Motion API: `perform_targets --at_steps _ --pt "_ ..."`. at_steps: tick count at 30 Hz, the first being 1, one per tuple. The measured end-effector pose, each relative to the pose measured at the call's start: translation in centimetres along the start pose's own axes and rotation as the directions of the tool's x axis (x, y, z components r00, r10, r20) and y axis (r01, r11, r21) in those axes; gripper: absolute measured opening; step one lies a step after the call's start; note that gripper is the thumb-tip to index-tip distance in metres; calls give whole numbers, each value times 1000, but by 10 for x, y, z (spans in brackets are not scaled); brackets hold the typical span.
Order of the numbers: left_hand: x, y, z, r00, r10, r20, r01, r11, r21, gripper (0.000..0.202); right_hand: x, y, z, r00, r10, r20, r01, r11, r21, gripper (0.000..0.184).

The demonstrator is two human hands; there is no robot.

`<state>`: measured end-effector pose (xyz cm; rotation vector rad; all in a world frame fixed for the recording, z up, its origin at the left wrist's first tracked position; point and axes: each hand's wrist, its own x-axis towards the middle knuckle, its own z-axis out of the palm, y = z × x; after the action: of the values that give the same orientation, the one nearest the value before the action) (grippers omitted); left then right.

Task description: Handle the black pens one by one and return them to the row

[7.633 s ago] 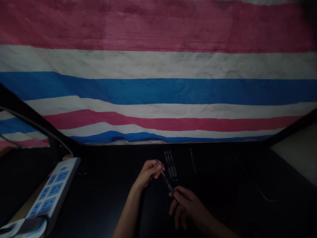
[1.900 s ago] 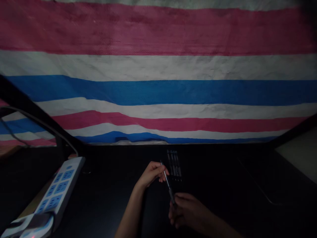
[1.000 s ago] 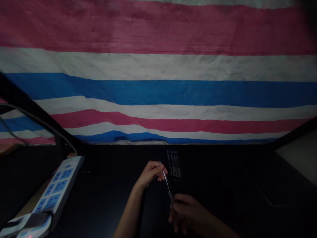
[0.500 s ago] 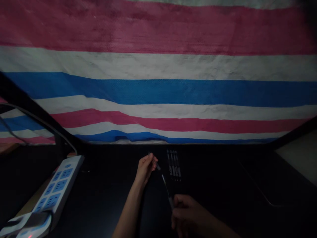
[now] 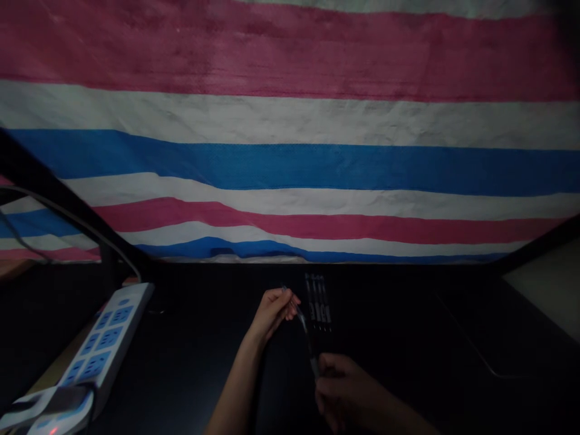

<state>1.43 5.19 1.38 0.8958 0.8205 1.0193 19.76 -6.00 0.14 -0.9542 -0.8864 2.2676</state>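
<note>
i'm looking down at a very dark bench and both bare hands are low in the middle of the view. the left hand is up a little farther from me, fingers pinched together on the far end of a thin pen. the right hand sits nearer to me and lower, curled around the near end of that same pen, fingers clamped on it, though it's so dim there that i can't make out each one. so the pen spans the gap between the two hands, slanting from the left hand's fingertips down toward the right hand, lifted just off the bench as far as i can tell.

just beside the pen, on its right, a small row of dark pens lies flat on the bench, side by side, pointing away from me. they're close to the left hand's fingertips but not touching them.

off at the lower left a white power strip with blue sockets runs diagonally along the bench edge, well apart from the hands, and i see a small red glow at its near end. a thin cable arcs above it beside a dark bar. behind the bench a big striped tarp in pink, white and blue fills the whole upper view. at the far right a pale surface shows past the bench's edge.
</note>
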Motion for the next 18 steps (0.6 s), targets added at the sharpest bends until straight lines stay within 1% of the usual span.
perform_targets --at_steps 2,6,9,12,15,18 --pt "-1 -1 0 999 -19 43 18 999 30 46 2 2 -1 1000 -3 -11 4 1000 10 26" --pt "-3 -1 2 987 -75 145 59 992 110 41 5 4 -4 997 -47 -56 50 997 58 28" --pt "-3 1 3 975 -104 194 73 984 160 38 4 1 -5 995 -53 -80 59 995 75 27" --pt "-4 3 3 969 -119 216 79 979 188 37 3 -2 -5 993 -2 -116 13 995 101 28" --pt "-4 4 3 968 -116 221 73 978 194 39 5 -3 -6 989 69 -132 -52 990 129 36" --pt "-3 3 3 972 -103 213 62 980 191 40 6 -1 -6 991 61 -116 -44 988 145 47"
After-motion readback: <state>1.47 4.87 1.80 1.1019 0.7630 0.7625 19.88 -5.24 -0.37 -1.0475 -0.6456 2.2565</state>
